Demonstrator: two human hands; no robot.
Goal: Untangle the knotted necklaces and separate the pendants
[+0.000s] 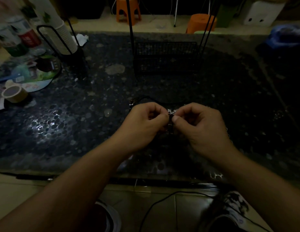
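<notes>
No legible text was found. The red label on the bottle (29,37) at far left carried pale markings, too blurred to read. The printed round fan (31,76) beside it showed small labels and pink characters, likewise unreadable in dim light.

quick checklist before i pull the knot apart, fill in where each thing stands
1. Both hands on the knot: ok, left hand and right hand pinch the tangle.
2. Silver pendant in sight: ok, above the thumbs.
3. Black cord free to slide: cannot tell, too dark.
4. Which strand to pull: cannot tell.
5. Light on the work: not ok, dim.
6. Bare table to lay pieces on: ok.
</notes>
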